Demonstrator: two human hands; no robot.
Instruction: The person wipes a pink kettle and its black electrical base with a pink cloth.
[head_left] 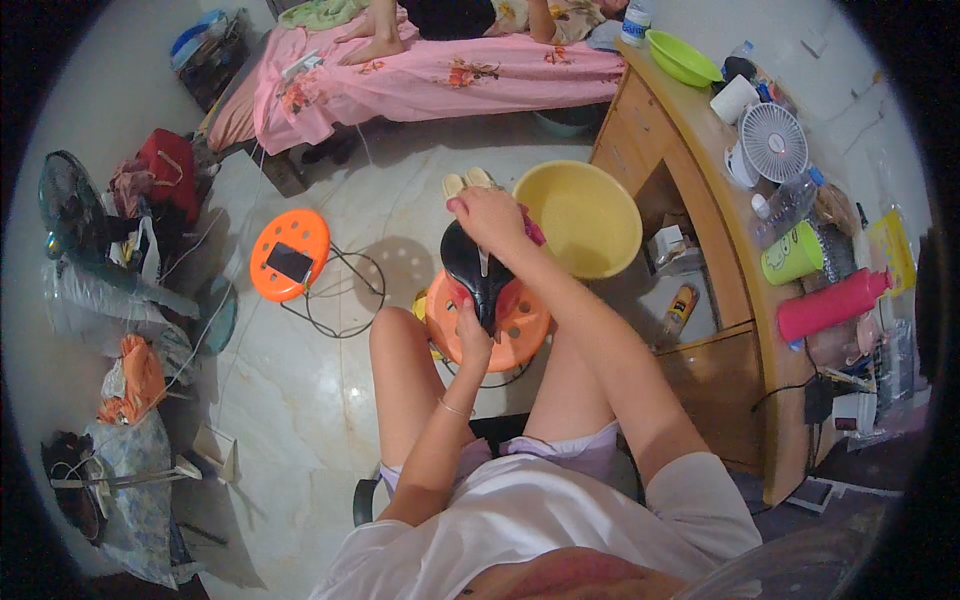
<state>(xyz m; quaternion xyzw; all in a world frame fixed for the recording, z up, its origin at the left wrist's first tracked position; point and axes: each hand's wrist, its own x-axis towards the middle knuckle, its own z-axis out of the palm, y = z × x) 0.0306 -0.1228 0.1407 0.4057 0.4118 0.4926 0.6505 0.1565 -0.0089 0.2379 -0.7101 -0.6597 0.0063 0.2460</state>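
Note:
Above an orange round stool (448, 335) in front of my knees, I hold a glossy black object (466, 258), wide at its far end and narrowing toward me, much like a bicycle saddle. My left hand (474, 332) is closed round its narrow near end. Over the wide end lies my right hand (490, 218), fingers curled, with a pink cloth (532, 230) bunched beside and under it. More pink shows along the object's right side. The palm of my right hand hides how much cloth is in it.
A yellow basin (580, 220) stands on the floor just right of my hands, with pale slippers (468, 182) beyond. To the left is another orange stool (288, 255) bearing a phone (288, 262). A cluttered wooden desk (690, 150) borders the right; a person lies on the pink bed (420, 90).

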